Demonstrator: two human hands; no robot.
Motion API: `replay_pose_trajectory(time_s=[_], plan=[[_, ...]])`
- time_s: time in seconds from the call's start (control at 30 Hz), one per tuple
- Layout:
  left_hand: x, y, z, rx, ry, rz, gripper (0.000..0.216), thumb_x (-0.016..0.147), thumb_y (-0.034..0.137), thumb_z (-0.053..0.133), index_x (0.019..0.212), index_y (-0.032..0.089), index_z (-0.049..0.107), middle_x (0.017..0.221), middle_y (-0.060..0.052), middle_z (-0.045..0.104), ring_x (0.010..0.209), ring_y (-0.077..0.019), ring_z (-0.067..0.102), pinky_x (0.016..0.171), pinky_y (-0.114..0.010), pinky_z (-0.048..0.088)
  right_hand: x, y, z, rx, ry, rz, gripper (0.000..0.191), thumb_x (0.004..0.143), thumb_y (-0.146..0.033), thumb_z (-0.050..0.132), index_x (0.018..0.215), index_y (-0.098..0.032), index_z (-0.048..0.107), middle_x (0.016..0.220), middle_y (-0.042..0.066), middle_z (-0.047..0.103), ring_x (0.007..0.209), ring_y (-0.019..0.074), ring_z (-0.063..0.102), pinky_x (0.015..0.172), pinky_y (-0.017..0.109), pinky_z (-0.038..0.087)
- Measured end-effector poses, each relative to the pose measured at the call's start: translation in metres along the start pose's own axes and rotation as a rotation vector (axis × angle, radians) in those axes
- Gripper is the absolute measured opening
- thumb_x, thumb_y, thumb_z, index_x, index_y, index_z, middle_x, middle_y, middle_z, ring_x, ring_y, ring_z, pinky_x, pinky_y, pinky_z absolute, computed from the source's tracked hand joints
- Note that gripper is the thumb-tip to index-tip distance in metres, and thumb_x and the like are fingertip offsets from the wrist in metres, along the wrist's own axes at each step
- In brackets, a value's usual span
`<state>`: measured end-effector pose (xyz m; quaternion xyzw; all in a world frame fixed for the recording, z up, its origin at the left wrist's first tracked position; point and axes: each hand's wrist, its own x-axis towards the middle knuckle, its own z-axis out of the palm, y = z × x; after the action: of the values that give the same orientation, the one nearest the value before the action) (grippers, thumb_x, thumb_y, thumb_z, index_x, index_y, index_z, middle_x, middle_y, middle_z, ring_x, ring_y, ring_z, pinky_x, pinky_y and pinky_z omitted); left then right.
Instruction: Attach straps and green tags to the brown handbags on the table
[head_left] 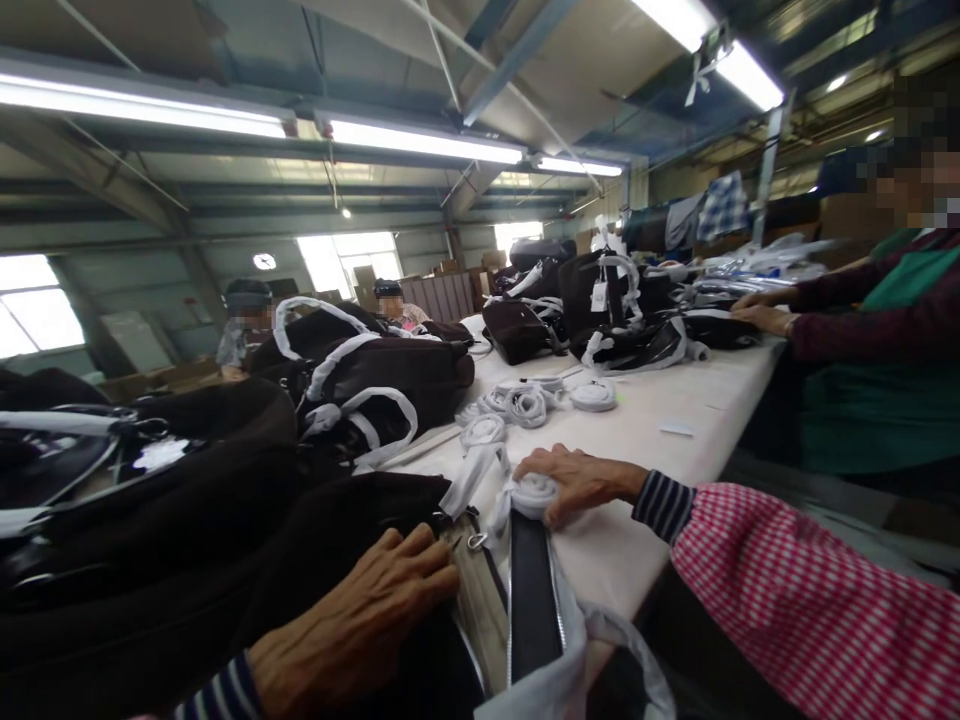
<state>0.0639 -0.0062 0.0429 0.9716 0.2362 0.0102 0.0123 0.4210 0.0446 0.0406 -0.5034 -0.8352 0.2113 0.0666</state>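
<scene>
My right hand (589, 480) has its fingers curled round a coiled strap (534, 494) in white wrapping, at the table's near side. Just below it lies a dark band (531, 590) with zipper teeth along both edges and loose white wrapping around it. My left hand (367, 610) is closed on the rim of an open black bag (330, 530), knuckles up, fingertips partly hidden. The bag's tan lining (474, 590) shows beside those fingers, with a small metal clip (475, 541) near its upper end.
More wrapped coils (525, 402) lie on the pale table (645, 450) ahead. Black bags with white-wrapped handles (375, 375) crowd the left, and others (592, 300) stand at the back. On the right a co-worker in a green apron (862, 410) has hands on a dark item.
</scene>
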Motion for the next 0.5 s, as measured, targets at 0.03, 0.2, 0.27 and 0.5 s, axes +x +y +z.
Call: replay_pose_trajectory(time_s=[0.03, 0.2, 0.27, 0.5], plan=[[-0.004, -0.007, 0.004, 0.041, -0.02, 0.025, 0.095, 0.07, -0.004, 0.05, 0.155, 0.036, 0.037, 0.163, -0.001, 0.041, 0.15, -0.0312, 0.035, 0.122, -0.059, 0.03, 0.0, 0.002, 0.002, 0.023, 0.009, -0.009, 0.075, 0.063, -0.032, 0.08, 0.135, -0.031, 0.059, 0.13, 0.007, 0.057, 0.116, 0.0355, 0.05, 0.098, 0.049, 0.041], [-0.017, -0.02, 0.005, 0.164, 0.11, 0.108, 0.088, 0.071, -0.004, 0.05, 0.151, 0.031, 0.039, 0.16, -0.004, 0.044, 0.15, -0.0306, 0.031, 0.125, -0.054, 0.022, -0.004, 0.009, 0.003, 0.122, 0.121, -0.047, 0.067, 0.062, -0.033, 0.085, 0.125, -0.027, 0.065, 0.122, 0.006, 0.057, 0.113, 0.0311, 0.053, 0.097, 0.042, 0.042], [-0.014, -0.011, -0.007, 0.181, 0.154, 0.07, 0.078, 0.073, -0.003, 0.049, 0.143, 0.03, 0.049, 0.152, -0.005, 0.051, 0.144, -0.0306, 0.038, 0.122, -0.05, 0.029, -0.009, 0.003, -0.002, 0.165, 0.169, -0.088, 0.06, 0.064, -0.036, 0.086, 0.121, -0.026, 0.068, 0.118, 0.005, 0.058, 0.11, 0.0295, 0.054, 0.095, 0.04, 0.043], [0.015, 0.028, -0.046, 0.094, 0.085, -0.147, 0.031, 0.076, -0.003, 0.043, 0.084, 0.021, 0.06, 0.1, -0.005, 0.063, 0.091, -0.0232, 0.054, 0.077, -0.034, 0.046, -0.02, -0.058, 0.003, 0.044, 0.165, -0.261, 0.057, 0.065, -0.043, 0.087, 0.116, -0.025, 0.07, 0.113, 0.006, 0.058, 0.106, 0.0311, 0.05, 0.087, 0.041, 0.043]])
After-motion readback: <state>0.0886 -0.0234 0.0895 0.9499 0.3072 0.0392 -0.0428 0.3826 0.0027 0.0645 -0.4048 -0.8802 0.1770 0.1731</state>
